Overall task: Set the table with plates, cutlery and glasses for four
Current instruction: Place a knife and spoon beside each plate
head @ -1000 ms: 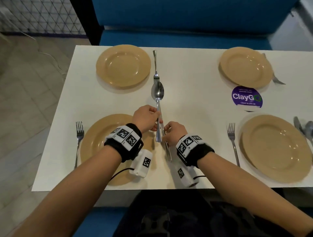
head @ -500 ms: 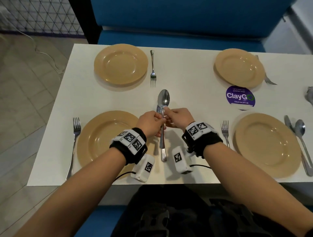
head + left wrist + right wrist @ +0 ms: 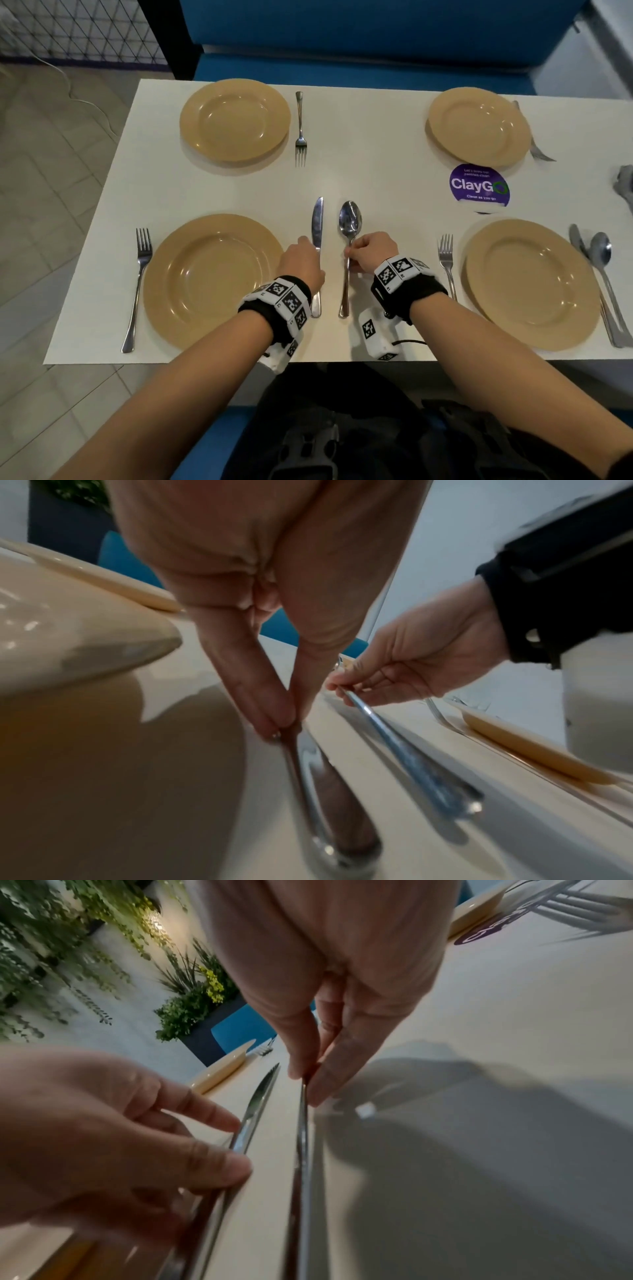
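Hands work low centre of the head view: left hand (image 3: 301,262) pinches the knife (image 3: 317,236), right hand (image 3: 371,251) pinches the spoon (image 3: 349,240). Best to lay both parallel, just right of the near plate (image 3: 212,281).

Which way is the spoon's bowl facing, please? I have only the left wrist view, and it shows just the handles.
Observer: Head view: the spoon lies bowl up, pointing away from the person, with the right hand pinching its handle.
Operator: Thank you. Where does the blade of the knife point?
Observer: Away too, tip about level with the spoon's; the left hand grips its handle.
Operator: Has the near-left plate a fork?
Observer: Yes, a fork lies on its left.
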Tool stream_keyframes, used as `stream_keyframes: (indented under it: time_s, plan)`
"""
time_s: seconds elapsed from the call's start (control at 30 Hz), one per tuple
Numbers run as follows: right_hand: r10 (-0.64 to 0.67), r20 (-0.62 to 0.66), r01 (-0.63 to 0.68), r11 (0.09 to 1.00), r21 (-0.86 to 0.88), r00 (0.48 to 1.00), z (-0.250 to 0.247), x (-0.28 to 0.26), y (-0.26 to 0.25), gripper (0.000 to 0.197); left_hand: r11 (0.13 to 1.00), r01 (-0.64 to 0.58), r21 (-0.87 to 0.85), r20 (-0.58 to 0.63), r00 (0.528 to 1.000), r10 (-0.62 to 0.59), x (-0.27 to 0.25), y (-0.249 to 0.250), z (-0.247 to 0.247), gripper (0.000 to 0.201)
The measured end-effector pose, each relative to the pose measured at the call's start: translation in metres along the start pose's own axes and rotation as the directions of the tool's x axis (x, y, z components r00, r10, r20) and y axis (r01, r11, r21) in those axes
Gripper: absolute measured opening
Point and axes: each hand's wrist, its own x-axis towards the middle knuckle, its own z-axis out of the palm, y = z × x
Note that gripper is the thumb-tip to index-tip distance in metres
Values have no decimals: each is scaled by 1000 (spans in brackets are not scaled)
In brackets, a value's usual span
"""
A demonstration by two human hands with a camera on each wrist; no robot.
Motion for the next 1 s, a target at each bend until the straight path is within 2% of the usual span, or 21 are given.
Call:
stream_keyframes:
  time_s: [0.13,0.27,0.37,0.47,0.67,1.0]
  plan:
    - [-19,-9,19,1000,-15,1000,11,0,10,19,1000,13,8,-6,1000,-13,-3,-4,3,43]
    - [-94,-49,89,991,-98,994,19,-8,13,24,1000,5,31,2,1000,-5,-11,-9,7,42]
    - [-128,-48,118,978,-174,991,21,-16,14,16,1000,3,29,3,1000,-4,-18,-12,10,43]
    - [-153,-30,143,967,-213,988,25,-22,15,23,999,-10,53,-3,1000,10,-23,-13,10,43]
    - [-172,12,170,955,-244,985,36,-33,18,24,992,-44,120,2,999,44,-33,-15,7,38]
    - [-194,15,192,951,-241,981,48,-37,17,23,989,-70,130,1,997,71,-42,-26,7,24]
